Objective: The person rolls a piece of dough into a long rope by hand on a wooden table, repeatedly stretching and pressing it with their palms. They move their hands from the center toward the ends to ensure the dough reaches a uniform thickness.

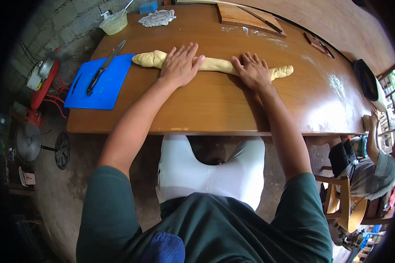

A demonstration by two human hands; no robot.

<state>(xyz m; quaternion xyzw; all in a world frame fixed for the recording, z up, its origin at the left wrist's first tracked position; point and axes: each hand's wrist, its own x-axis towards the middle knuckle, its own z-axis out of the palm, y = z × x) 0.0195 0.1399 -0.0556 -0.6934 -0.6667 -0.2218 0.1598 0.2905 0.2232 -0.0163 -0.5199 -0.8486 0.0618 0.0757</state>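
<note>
A long roll of pale yellow dough lies crosswise on the brown wooden table. Its left end is thicker and lumpy, while the right end is narrower. My left hand rests palm down on the left part of the roll, fingers spread. Over the right part lies my right hand, flat and with its fingers apart. Both palms hide the dough beneath them. To the left, a knife with a black handle lies on a blue cutting board, close to the dough's left end.
At the back left are a bowl with a whisk, crumpled plastic and a blue block. A wooden board bears a long knife. White flour marks the table's right side. Another person is at the far right.
</note>
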